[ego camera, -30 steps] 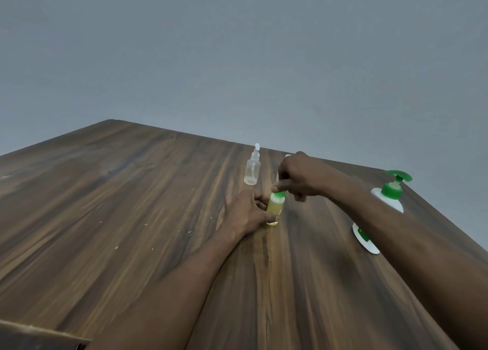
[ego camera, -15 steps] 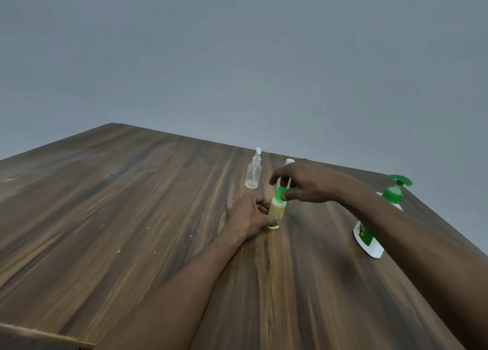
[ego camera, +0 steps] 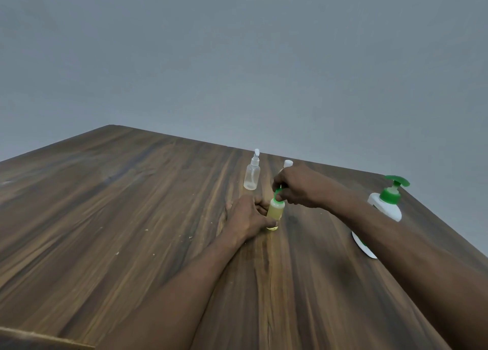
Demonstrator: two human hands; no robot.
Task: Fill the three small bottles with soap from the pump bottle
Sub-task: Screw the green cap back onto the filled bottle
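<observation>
at frame centre the left hand (ego camera: 248,217) grips the yellow bottle (ego camera: 274,213) steady on the desk (ego camera: 132,217) while the right hand (ego camera: 295,188) pinches its green cap (ego camera: 277,194), likely to twist it.

Dark wood-grain table (ego camera: 111,217) with pale specks, plain grey wall (ego camera: 237,59) behind, soft even light

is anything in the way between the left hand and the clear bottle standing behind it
Nothing visible: only tabletop lies between the left hand and the clear bottle. That hand holds the yellow-filled bottle.
</observation>
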